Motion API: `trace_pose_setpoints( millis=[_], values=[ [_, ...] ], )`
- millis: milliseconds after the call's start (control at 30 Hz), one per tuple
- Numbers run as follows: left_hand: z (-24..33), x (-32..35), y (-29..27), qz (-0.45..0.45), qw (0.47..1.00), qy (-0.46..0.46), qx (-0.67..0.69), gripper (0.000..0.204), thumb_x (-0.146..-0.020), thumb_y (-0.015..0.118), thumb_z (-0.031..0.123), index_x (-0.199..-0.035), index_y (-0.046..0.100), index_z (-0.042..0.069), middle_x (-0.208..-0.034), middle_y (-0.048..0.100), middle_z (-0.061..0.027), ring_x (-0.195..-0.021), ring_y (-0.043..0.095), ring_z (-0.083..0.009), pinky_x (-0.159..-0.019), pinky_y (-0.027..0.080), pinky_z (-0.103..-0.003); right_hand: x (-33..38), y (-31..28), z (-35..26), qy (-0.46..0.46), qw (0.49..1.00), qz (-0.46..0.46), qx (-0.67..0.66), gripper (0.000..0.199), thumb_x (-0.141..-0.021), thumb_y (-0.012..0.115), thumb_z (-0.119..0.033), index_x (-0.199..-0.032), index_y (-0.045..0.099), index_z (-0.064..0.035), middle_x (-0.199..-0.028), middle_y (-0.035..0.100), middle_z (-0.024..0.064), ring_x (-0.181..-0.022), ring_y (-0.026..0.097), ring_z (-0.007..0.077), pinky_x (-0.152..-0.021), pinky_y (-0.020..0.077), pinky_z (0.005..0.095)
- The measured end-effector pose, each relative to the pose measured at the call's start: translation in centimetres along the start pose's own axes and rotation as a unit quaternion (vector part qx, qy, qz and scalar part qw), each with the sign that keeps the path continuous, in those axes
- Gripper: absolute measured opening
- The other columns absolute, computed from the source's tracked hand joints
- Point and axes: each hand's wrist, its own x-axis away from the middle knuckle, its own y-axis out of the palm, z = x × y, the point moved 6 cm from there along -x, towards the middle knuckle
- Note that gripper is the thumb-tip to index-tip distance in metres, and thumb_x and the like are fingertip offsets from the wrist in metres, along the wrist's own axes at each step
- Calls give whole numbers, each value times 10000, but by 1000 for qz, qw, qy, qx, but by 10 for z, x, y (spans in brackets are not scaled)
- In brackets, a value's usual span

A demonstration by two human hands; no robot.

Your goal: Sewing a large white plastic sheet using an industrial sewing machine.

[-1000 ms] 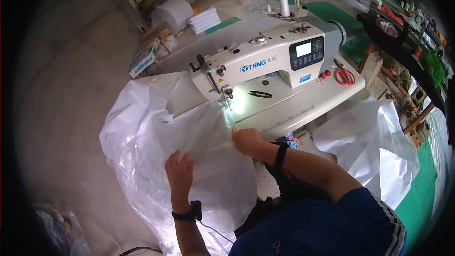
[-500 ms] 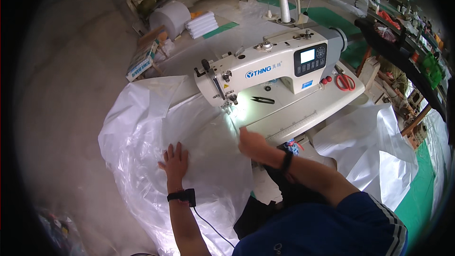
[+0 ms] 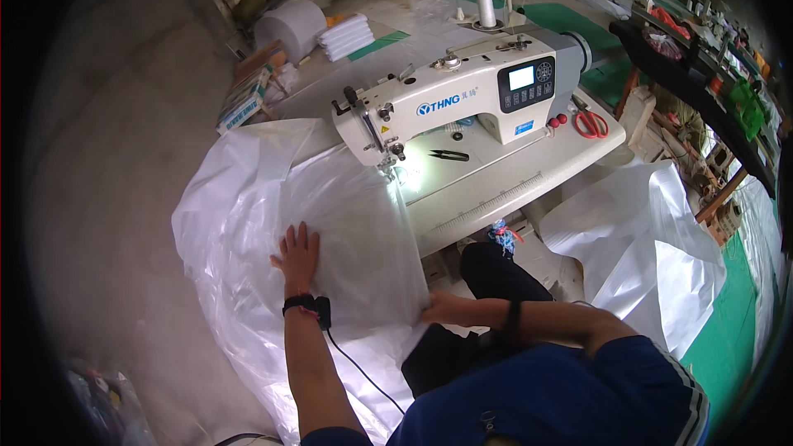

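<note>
The left hand (image 3: 298,260) lay spread on the sheet (image 3: 359,223), centre-left. The right hand (image 3: 447,309) gripped its edge, lower centre; the machine (image 3: 462,99) stood upper centre.

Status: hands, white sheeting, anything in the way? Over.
Left hand open on white sheeting; right hand at its right edge, grip unclear. Sheeting up to needle end of sewing machine. Black snips nearby, off sheeting.

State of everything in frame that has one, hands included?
left hand: fingers spread, on white sheet
right hand: closed at white sheet's right edge
white sheet: rumpled
machine screen: lit
needle-area light: on
thread cone: upright
black snips: lying on machine table
red-handled scissors: lying down
</note>
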Motion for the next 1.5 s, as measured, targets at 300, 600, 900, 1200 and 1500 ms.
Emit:
trace_pose_setpoints(
  millis=[300, 600, 900, 1200, 1500],
  values=[
    [-37, 8, 5, -75, 993, 45, -83, 568, -876, 448, 472, -1386, 357, 241, -1493, 226, -76, -1362, 231, -289, -982, 220, -670, 109, -6, 28, -22, 925, -368, -90, 361, -869, 585, -276, -1066, 611, 25, -875, 649, 65, -799, 620, 152, -784, 491, 291],
    [174, 175, -77, 46, 953, 261, 146, 172, -859, 562, 206, -863, 630, 48, -852, 623, -154, -804, 589, -352, -717, 472, -440, 32, -76, -22, -140, 966, 211, 48, 488, -858, 581, -374, -1054, 461, 56, -872, 622, 240, -838, 642, 308, -704, 498, 392],
    [148, 208, -69, 77, 961, 167, 208, 165, -840, 574, 157, -920, 661, 42, -921, 653, -145, -866, 615, -332, -775, 484, -397, 22, -54, -62, -217, 846, 306, 379, 488, -765, 536, -65, -1195, 386, 113, -673, 638, 155, -592, 645, 316, -526, 515, 380],
    [73, 190, -37, 191, 965, 80, 159, 328, -842, 596, 202, -1139, 593, 63, -1244, 497, -181, -1143, 463, -372, -950, 370, -468, -17, -64, -84, -214, 791, 277, 502, 522, -753, 576, -75, -1216, 438, 122, -699, 645, 135, -633, 661, 260, -504, 508, 336],
    [24, 102, -10, 115, 993, 31, 12, 442, -878, 522, 402, -1279, 495, 217, -1356, 426, -130, -1272, 362, -350, -999, 184, -658, -69, -106, -118, -175, 828, 253, 468, 258, -844, 458, -84, -1046, 512, 67, -752, 648, 165, -697, 653, 327, -573, 509, 414]
  ],
)
